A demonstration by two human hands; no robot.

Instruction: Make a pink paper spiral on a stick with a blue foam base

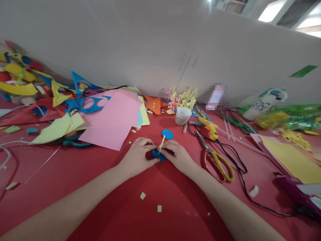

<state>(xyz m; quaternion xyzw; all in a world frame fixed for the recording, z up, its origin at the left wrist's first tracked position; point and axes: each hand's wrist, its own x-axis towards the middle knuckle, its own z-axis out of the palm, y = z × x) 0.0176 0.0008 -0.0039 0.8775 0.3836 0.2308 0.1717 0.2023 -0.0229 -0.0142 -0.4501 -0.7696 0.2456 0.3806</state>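
Observation:
My left hand [139, 154] is closed on the left edge of a blue foam piece [158, 155], thumb and fingers at its rim. From the right, my right hand [177, 154] pinches at a thin pale yellow strip [162, 144] that stands upright, slightly tilted, on the blue piece. Whether the strip is fixed to it, I cannot tell. Just beyond the fingers a flat blue disc [167, 134] lies on the red table [120, 207]. Two small pale yellow squares, one of them a paper square [159, 208], lie nearer to me.
Right of my hands lie scissors [210, 154] with red and yellow handles, a yellow glue gun [209, 127] and its black cord [233, 155]. A white cup [183, 115] stands behind. Pink sheets [112, 117] and cut foam scraps [85, 103] crowd the left.

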